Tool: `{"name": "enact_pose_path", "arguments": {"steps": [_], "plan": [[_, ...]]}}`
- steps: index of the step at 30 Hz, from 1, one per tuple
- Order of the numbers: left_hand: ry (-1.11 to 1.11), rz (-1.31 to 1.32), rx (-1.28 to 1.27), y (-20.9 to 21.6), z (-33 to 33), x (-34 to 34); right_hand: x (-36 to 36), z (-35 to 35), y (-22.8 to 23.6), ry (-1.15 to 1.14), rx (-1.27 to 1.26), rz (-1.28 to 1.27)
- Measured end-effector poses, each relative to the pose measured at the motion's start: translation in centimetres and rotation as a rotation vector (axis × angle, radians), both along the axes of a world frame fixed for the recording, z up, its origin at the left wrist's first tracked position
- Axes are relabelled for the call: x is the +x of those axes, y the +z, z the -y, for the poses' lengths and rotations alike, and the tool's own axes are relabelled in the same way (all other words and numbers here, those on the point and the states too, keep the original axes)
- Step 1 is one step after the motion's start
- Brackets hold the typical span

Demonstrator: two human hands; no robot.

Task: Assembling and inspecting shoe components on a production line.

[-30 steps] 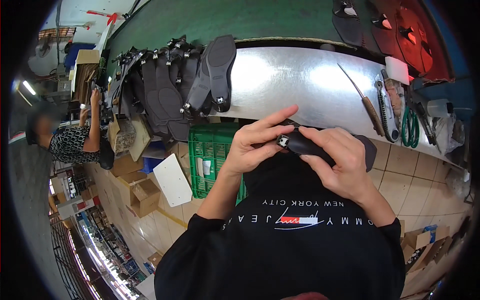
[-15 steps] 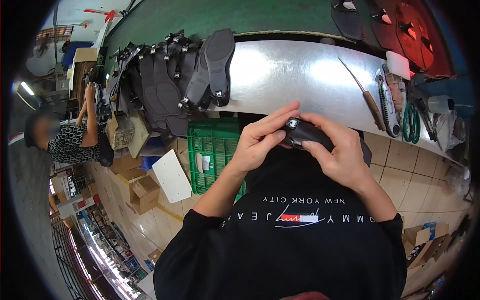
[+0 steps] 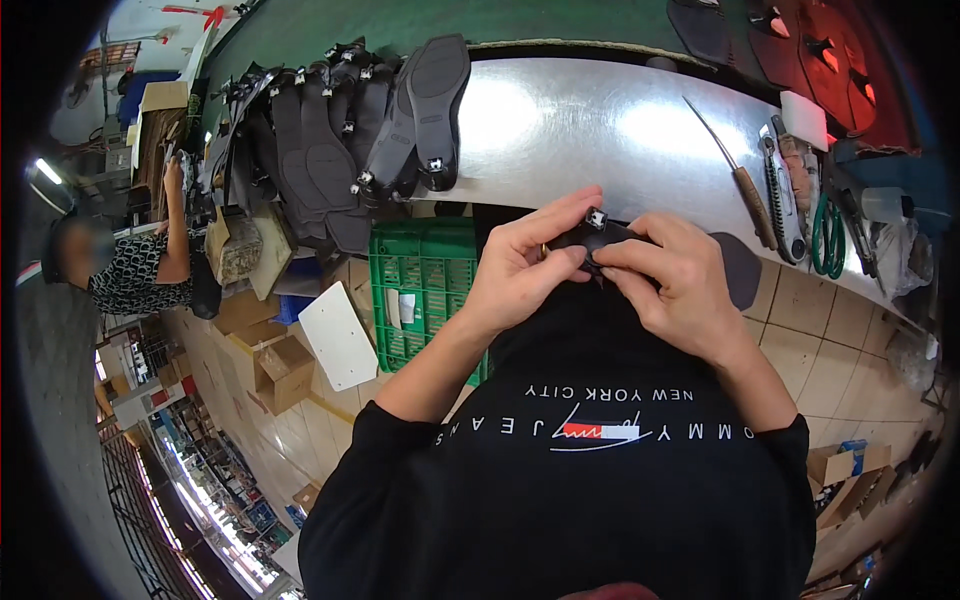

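Both hands on one shoe. Left hand (image 3: pixel 518 272) grasps the toe-left part of a black flat sandal with a small square silver ornament (image 3: pixel 594 240) — fingers stretched out behind it, thumb pressing from the near side. Right hand (image 3: pixel 675 285) pinches the same sandal between bent fingertips and thumb, meeting the left thumb (exact pinch spot partly hidden by fingers). The sandal is held up by the middle of the front edge of the silver metal worktop (image 3: pixel 600 130), its dark sole poking out past the right hand.

Left end of worktop: heaped dark grey soles with black straps (image 3: pixel 325 165), some hanging over the front edge. Right end: wooden-handled pointed awl (image 3: pixel 752 205), grey utility knife (image 3: pixel 782 200), green-handled scissors (image 3: pixel 828 240) — white block (image 3: pixel 803 120) toward the back edge. Green plastic crate (image 3: pixel 420 243) below the front edge, left.
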State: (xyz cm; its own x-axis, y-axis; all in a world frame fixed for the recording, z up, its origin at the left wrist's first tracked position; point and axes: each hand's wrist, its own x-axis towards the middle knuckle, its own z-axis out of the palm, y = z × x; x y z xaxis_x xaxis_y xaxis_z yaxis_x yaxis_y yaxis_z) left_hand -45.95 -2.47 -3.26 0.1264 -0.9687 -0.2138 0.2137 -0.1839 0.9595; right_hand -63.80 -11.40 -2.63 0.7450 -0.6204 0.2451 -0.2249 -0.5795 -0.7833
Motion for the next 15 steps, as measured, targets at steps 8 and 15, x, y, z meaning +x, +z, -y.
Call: {"name": "enact_pose_path", "arguments": {"steps": [8,15], "plan": [[0.062,-0.029,0.145,-0.7,0.8,0.4,0.2,0.4,-0.9,0.072,0.017,0.001],[0.069,0.008,0.133,-0.7,1.2,0.2,0.3,-0.2,-2.0,-0.039,0.069,0.064]]}}
